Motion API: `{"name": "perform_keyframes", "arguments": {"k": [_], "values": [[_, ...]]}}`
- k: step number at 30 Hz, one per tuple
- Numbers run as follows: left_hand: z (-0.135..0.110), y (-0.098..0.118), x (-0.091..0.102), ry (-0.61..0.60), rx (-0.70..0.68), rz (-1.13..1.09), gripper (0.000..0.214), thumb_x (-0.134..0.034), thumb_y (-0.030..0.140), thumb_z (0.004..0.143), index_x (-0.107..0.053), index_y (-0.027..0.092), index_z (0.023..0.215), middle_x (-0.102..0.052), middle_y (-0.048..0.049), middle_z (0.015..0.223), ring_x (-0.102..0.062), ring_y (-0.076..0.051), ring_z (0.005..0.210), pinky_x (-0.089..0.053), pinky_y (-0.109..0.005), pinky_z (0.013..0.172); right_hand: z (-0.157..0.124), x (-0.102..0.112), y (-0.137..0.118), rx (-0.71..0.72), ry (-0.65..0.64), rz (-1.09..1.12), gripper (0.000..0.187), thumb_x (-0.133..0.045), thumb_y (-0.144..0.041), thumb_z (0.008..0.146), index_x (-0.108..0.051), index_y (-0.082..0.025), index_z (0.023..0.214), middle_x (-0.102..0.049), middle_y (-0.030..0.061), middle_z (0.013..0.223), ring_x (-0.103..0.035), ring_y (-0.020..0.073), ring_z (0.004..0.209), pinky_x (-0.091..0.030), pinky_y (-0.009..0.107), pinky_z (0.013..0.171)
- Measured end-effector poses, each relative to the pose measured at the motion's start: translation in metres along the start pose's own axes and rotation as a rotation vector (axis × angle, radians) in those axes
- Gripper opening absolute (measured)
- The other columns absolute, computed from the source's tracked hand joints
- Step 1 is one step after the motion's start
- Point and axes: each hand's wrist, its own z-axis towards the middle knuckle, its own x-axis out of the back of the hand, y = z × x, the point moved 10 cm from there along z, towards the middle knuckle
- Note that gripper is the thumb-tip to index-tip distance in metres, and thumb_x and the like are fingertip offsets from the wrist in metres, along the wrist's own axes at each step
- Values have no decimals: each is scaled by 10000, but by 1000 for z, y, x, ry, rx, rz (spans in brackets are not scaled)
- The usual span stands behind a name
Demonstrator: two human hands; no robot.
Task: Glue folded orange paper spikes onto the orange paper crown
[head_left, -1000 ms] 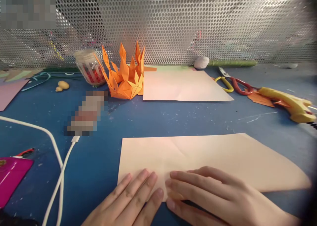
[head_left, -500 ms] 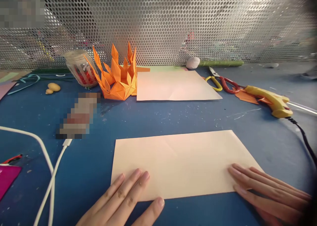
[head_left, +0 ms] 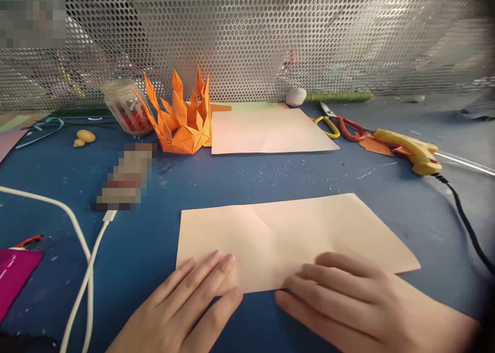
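A cream sheet of paper (head_left: pixel 247 239) lies on the blue tabletop in front of me, its long near edge toward me. My left hand (head_left: pixel 185 301) rests with outstretched fingers on the paper's near left corner, the thumb just over the edge. My right hand (head_left: pixel 344 296) lies across the near edge, right of the middle, fingers extended and pointing left, slightly blurred. Its thumb is off the paper on the table side. Neither hand grasps anything. Farther back, a second pale sheet (head_left: pixel 270 131) lies beside an orange folded-paper crown shape (head_left: pixel 181 123).
A yellow glue gun (head_left: pixel 410 149) with a black cord and scissors (head_left: pixel 346 126) lie at the right. Left are a jar (head_left: pixel 127 108) with red contents, a blurred-out device on a white cable (head_left: pixel 91 270), and a magenta item (head_left: pixel 17 278). A perforated metal screen (head_left: pixel 247 38) stands behind.
My right hand has slid left along the paper's near edge, from the right corner toward the middle. My left hand has stayed on the left corner. The view has shifted slightly.
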Motion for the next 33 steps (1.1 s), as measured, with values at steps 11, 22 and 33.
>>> {"name": "perform_keyframes", "arguments": {"k": [11, 22, 33], "values": [[2, -3, 9, 80, 81, -63, 319, -423, 108, 966, -651, 194, 1173, -657, -47, 1359, -559, -194, 1302, -429, -321, 1144, 63, -24, -1, 37, -90, 221, 340, -311, -147, 1032, -605, -110, 1198, -680, 48, 990, -490, 165, 712, -445, 304, 678], [9, 5, 39, 147, 34, 32, 407, -344, 295, 1080, -692, 117, 968, -759, -33, 852, -699, -193, 810, -532, -340, 807, 46, -12, 5, -11, -87, 148, 284, -347, -191, 1038, -598, -156, 1167, -687, 19, 981, -497, 158, 713, -420, 316, 649], [12, 2, 57, 259, 54, 201, 284, -592, 170, 963, -594, 153, 679, -617, -16, 551, -605, -189, 523, -486, -363, 636, -51, 14, 35, -147, -77, -109, 462, -415, -146, 975, -560, -250, 1401, -736, 17, 1158, -668, 174, 895, -508, 365, 854]]}}
